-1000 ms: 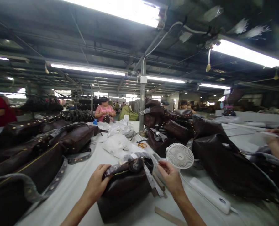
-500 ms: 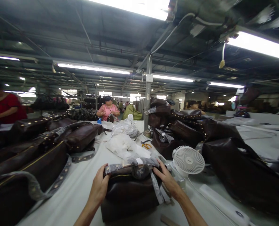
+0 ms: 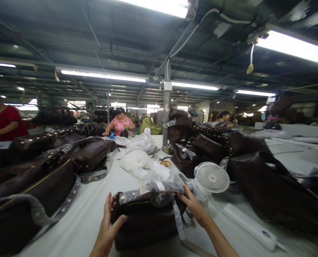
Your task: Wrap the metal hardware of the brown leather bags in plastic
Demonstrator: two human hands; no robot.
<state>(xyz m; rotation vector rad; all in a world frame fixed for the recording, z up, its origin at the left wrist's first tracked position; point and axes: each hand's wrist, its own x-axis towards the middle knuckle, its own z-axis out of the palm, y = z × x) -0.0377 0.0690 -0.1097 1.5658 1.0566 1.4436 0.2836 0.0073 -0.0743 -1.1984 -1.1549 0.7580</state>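
A dark brown leather handbag (image 3: 145, 221) stands on the white-covered table in front of me, its yellow zip along the top. Across its top lies a studded strap in clear plastic wrap (image 3: 159, 189), with a rolled section bound by a white band. My left hand (image 3: 109, 221) holds the bag's left end, thumb on the front face and fingers behind the corner. At the upper right corner, my right hand (image 3: 191, 203) grips the bag, its fingertips beside the strap. A loose plastic-wrapped strip (image 3: 178, 217) hangs down the bag's right side.
Brown bags (image 3: 51, 185) line the left side, and more bags (image 3: 271, 192) are piled at right. Beyond my right hand are a white fan (image 3: 212, 177) and a white power strip (image 3: 250, 225). Orange-handled scissors (image 3: 165, 163) and crumpled plastic (image 3: 137, 162) lie ahead. Co-workers sit farther back.
My left hand has slid lower on the bag's left end, its thumb now on the front face. The bag has tipped slightly, and my right hand keeps its corner.
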